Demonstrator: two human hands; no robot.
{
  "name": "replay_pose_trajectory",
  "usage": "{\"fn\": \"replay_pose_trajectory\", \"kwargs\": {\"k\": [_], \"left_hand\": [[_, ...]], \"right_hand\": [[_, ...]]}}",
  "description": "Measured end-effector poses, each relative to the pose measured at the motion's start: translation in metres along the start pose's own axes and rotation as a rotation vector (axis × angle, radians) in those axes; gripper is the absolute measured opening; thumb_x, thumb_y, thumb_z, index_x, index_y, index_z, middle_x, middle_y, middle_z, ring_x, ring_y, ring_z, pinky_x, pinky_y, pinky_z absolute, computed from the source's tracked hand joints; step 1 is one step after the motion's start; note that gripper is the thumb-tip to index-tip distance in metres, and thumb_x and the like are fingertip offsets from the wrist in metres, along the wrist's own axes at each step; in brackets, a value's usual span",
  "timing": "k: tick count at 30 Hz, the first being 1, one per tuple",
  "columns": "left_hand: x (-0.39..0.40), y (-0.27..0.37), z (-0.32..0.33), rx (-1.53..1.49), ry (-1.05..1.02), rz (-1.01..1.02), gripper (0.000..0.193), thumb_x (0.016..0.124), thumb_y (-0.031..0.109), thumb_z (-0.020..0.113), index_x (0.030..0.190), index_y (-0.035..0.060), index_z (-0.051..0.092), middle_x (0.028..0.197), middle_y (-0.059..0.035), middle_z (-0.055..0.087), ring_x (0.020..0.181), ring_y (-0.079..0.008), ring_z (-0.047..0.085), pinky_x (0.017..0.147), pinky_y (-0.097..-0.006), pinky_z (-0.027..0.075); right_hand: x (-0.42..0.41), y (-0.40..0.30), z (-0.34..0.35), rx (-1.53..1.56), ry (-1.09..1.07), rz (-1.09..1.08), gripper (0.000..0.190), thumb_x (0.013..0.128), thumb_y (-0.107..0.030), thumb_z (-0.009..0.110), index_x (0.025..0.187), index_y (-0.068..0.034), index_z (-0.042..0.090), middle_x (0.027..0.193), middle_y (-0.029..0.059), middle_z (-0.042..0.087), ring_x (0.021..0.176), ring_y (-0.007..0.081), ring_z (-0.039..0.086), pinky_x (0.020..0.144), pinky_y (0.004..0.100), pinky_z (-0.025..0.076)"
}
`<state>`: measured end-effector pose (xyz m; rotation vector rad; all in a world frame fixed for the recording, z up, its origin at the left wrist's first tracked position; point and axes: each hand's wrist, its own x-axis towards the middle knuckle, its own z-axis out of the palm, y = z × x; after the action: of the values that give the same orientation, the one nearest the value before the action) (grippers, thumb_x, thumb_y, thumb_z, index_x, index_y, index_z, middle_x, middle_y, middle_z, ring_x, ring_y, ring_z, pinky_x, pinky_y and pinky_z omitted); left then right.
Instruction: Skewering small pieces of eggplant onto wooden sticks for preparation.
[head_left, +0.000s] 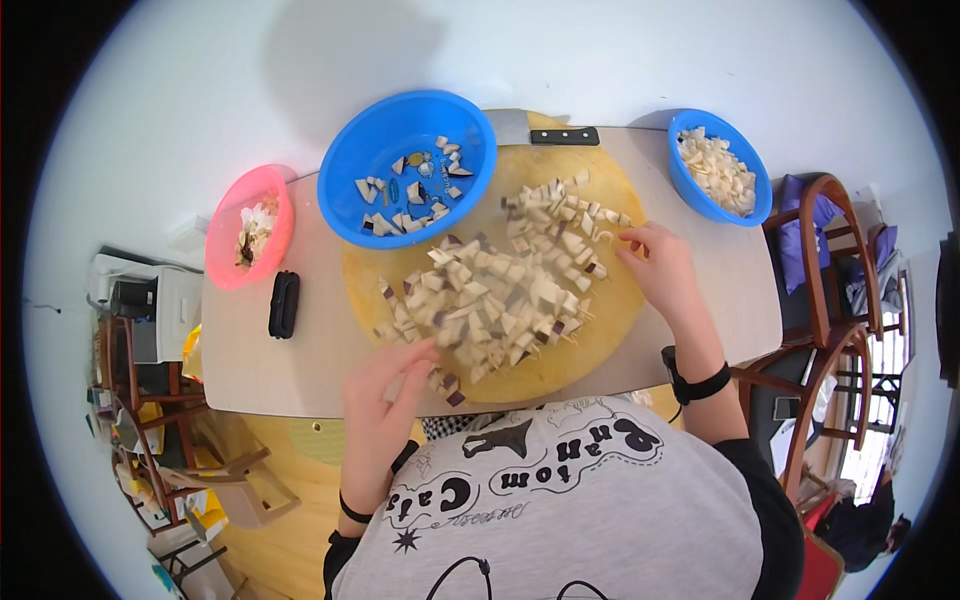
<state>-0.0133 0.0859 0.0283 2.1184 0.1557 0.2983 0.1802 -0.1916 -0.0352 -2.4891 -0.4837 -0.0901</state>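
A heap of diced eggplant (487, 300), pale with purple skin, spreads over the round yellow cutting board (615, 322). Parts of the heap look blurred. At its lower left edge is my left hand (386, 382), thumb and fingers apart and nothing seen in them. My right hand (660, 266) hovers by the board's right rim, fingers parted beside the outermost dice. Beyond the heap, a large blue basin (352, 202) overlaps the board and has some eggplant dice (409, 221) lying in it. A cleaver with a black handle (564, 136) rests along the board's far edge.
A smaller blue basin (682, 176) of pale cut pieces (716, 172) stands at the table's far right. On the left are a pink basin (221, 247) with scraps and a black case (284, 304). Wooden chairs (817, 262) flank the table (247, 375).
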Motion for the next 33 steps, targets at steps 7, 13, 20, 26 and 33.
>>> {"fn": "replay_pose_trajectory", "kwargs": {"k": [7,13,20,26,33], "left_hand": [[0.006,0.019,0.009,-0.034,0.012,0.026,0.019,0.08,0.0,0.056,0.098,-0.0003,0.063,0.08,-0.0095,0.065,0.075,-0.0185,0.061,0.071,-0.0263,0.045],[0.015,0.039,0.017,-0.154,0.003,-0.104,0.021,0.083,0.002,0.057,0.103,-0.0016,0.061,0.092,-0.0074,0.065,0.084,-0.0114,0.059,0.073,-0.0245,0.045],[0.055,0.08,0.063,-0.665,-0.005,-0.079,0.028,0.09,0.012,0.049,0.113,-0.0034,0.054,0.102,-0.0113,0.063,0.095,-0.0159,0.059,0.082,-0.0274,0.046],[0.064,0.098,0.073,-0.938,0.113,-0.156,0.025,0.087,0.017,0.056,0.096,-0.0058,0.062,0.088,-0.0084,0.065,0.08,-0.0109,0.06,0.072,-0.0224,0.048],[0.063,0.091,0.079,-0.85,0.073,-0.19,0.028,0.091,0.021,0.049,0.099,-0.0034,0.06,0.092,-0.0103,0.065,0.08,-0.0135,0.062,0.073,-0.0259,0.049]], "right_hand": [[-0.005,0.004,-0.003,0.063,0.128,-0.177,0.006,0.073,-0.004,0.063,0.078,-0.002,0.062,0.074,0.0081,0.058,0.068,0.0216,0.056,0.06,0.0293,0.044],[-0.019,-0.022,-0.059,0.377,0.046,0.013,0.002,0.076,-0.002,0.063,0.077,-0.001,0.062,0.074,0.0042,0.061,0.064,0.0118,0.057,0.054,0.0233,0.043],[-0.039,-0.088,-0.033,1.151,0.124,-0.257,0.011,0.075,0.01,0.061,0.084,0.004,0.061,0.081,0.0056,0.062,0.064,0.0089,0.054,0.058,0.0195,0.042],[-0.037,-0.099,-0.02,1.096,0.112,-0.366,0.01,0.074,0.01,0.061,0.081,0.003,0.061,0.079,0.0051,0.062,0.062,0.0071,0.052,0.056,0.0194,0.041],[-0.036,-0.108,-0.011,1.107,0.134,-0.297,0.007,0.075,0.008,0.062,0.079,0.003,0.059,0.077,0.0044,0.061,0.062,0.007,0.053,0.056,0.0199,0.042]]}}
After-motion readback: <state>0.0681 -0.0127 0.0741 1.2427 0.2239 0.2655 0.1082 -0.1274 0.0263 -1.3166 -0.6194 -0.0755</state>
